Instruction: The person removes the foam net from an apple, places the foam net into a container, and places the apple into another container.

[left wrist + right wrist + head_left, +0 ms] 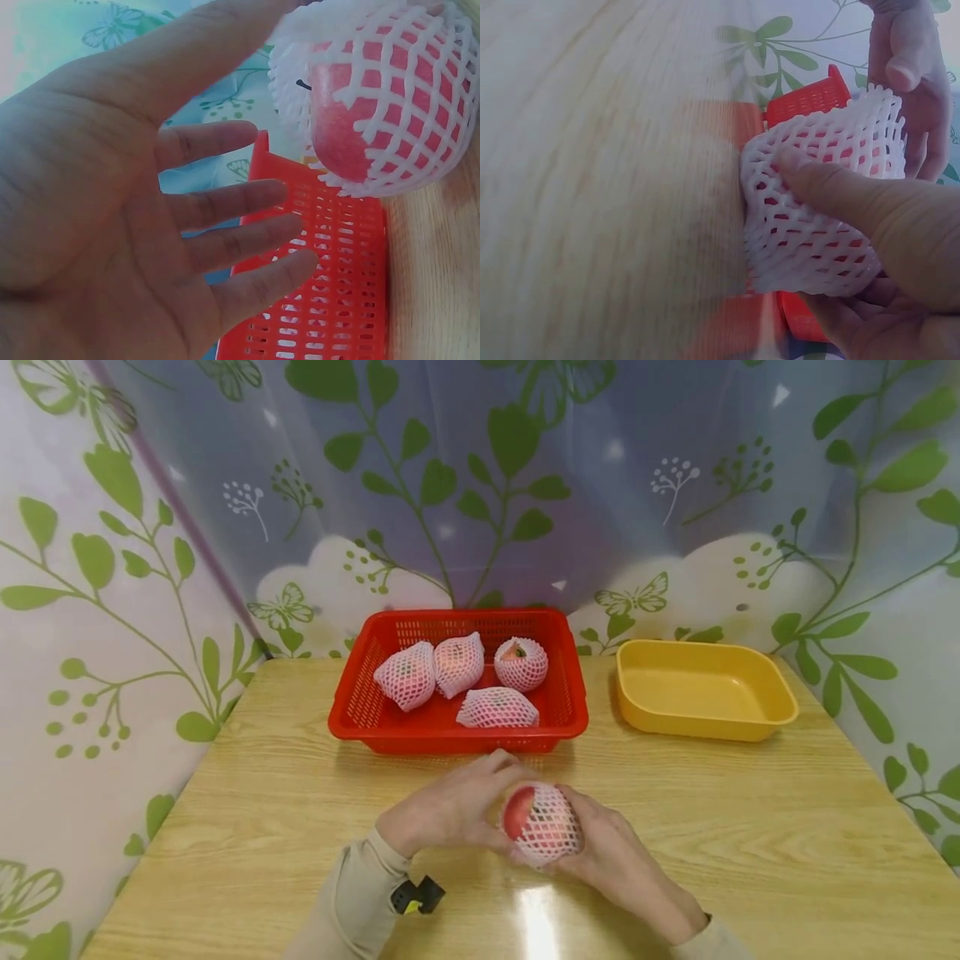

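Observation:
A red apple (542, 822) in a white foam net sits low over the table in front of me. My right hand (618, 860) grips it; in the right wrist view the thumb (829, 184) presses the net, with fingers curled underneath. On the apple's other side is my left hand (453, 806). Its fingers (232, 244) are spread and fairly straight in the left wrist view, apart from the fruit, while the thumb reaches to the net's edge; whether it touches is hard to tell. Part of the apple's red skin and its stem show through the net's opening.
Behind the hands stands a red basket (457, 745) with several net-wrapped fruits (521, 664) inside. To its right is a yellow tray (705, 727). Both stand on a wood-grain table (247, 827), backed by a leaf-patterned curtain (465, 552).

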The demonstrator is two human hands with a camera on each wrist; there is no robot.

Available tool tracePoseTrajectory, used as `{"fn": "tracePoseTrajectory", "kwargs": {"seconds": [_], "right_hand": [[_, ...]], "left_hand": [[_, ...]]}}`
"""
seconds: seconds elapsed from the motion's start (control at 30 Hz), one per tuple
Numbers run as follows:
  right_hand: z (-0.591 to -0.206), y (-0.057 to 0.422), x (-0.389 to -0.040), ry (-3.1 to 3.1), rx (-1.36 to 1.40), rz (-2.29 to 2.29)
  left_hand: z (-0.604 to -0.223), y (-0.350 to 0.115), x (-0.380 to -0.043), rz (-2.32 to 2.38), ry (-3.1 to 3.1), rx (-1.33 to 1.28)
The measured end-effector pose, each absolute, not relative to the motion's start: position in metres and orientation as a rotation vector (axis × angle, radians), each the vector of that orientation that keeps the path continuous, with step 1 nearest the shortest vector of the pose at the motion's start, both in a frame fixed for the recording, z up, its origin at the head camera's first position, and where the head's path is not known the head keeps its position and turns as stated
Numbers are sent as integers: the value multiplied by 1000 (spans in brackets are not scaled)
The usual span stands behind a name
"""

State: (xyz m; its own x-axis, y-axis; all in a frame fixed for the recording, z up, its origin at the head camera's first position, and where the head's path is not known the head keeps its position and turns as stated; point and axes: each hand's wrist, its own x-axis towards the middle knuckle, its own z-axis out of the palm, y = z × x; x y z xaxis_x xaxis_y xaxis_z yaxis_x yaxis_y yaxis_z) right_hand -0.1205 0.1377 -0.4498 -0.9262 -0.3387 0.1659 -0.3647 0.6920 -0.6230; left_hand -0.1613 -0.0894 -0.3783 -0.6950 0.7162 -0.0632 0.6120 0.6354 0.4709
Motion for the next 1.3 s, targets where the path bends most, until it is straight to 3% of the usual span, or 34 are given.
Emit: {"fn": "tracePoseTrajectory", "kwargs": {"seconds": [1.3], "right_hand": [[-452, 142, -125, -2880, 473, 1040]], "left_hand": [[-382, -85, -165, 566, 2633, 1038]]}}
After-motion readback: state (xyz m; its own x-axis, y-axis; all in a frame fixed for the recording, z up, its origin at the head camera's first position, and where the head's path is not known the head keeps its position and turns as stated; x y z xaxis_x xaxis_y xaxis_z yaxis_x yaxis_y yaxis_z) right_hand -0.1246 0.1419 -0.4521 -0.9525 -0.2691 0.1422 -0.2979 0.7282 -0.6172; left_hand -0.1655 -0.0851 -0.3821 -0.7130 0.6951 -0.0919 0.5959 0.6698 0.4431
